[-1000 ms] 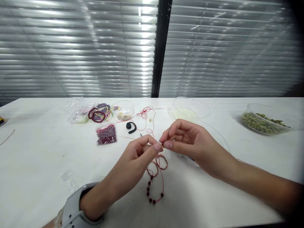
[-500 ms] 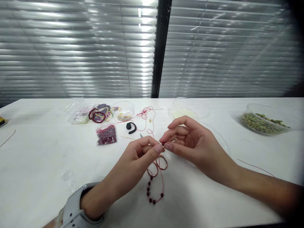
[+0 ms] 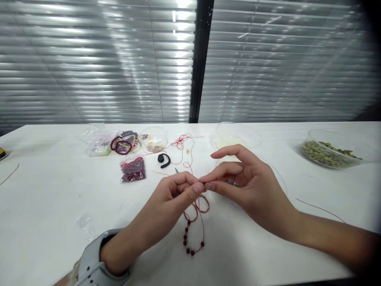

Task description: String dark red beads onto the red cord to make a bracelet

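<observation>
My left hand [image 3: 175, 198], a watch on its wrist, is closed in a pinch on a thin red cord [image 3: 203, 222]. Thumb and forefinger of my right hand [image 3: 241, 178] pinch a small dark red bead, mostly hidden, right against the left fingertips; its other fingers are curled or raised. Below the hands the cord hangs in loops and carries several dark red beads [image 3: 185, 237]. Whether the cord runs through the pinched bead, I cannot tell.
Behind the left hand lie a bag of red beads [image 3: 133, 170], a black earpiece [image 3: 164, 160] and tangled red cord [image 3: 182, 141]. Bracelets [image 3: 121, 146] and a clear dish [image 3: 154, 139] are farther back. A container of green pieces [image 3: 318, 154] stands at right.
The right thumb and forefinger have closed over the bead, which showed clearly before. The right forefinger has straightened toward the left fingertips; the left hand has barely moved.
</observation>
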`<state>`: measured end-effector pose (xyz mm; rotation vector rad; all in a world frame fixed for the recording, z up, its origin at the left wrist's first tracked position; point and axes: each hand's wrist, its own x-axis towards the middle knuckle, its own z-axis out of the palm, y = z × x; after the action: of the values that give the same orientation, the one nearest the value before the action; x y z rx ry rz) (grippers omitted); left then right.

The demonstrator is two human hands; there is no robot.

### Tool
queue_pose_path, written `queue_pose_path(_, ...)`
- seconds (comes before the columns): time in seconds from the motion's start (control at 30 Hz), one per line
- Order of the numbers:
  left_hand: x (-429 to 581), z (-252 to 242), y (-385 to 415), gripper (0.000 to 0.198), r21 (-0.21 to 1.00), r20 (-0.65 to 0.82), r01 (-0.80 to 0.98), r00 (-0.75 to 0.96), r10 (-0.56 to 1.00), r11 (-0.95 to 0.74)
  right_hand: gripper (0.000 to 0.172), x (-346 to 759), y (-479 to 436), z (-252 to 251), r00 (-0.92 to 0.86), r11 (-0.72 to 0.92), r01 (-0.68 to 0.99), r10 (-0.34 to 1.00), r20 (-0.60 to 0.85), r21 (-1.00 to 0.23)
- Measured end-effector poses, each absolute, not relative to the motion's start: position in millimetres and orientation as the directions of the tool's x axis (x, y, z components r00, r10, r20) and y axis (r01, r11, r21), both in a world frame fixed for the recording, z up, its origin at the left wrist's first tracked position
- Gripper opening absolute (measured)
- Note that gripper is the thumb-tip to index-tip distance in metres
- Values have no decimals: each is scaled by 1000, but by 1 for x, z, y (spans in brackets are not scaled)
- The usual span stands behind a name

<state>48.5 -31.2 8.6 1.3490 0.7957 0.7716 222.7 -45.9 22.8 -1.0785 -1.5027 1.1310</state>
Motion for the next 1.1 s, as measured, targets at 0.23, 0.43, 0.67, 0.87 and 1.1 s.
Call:
queue_pose_path(0.23, 48, 9, -33, 26, 998, -58, 2, 572, 818, 70, 30, 222, -48, 21, -173, 313, 139, 942, 289, -939)
queue_pose_path(0.43, 48, 9, -33, 28, 999, -35, -4, 534, 845, 44, 30, 224, -48, 18, -123, 464, 264, 886, 448, -846)
queue_pose_path(0.67, 47, 8, -32, 19, 1000, -15, 13, 507, 862, 10, 32, 226, -47, 19, -148, 559, 288, 828, 540, -778)
queue_pose_path(0.87, 46, 5, -32, 13, 1000, 13, -2, 565, 825, -14, 28, 225, -50, 13, -192, 621, 323, 782, 594, -714)
queue_pose_path(1.1, 48, 8, -30, 11, 997, -56, -17, 444, 894, 70, 14, 239, -37, 42, -201, 593, 436, 797, 570, -676)
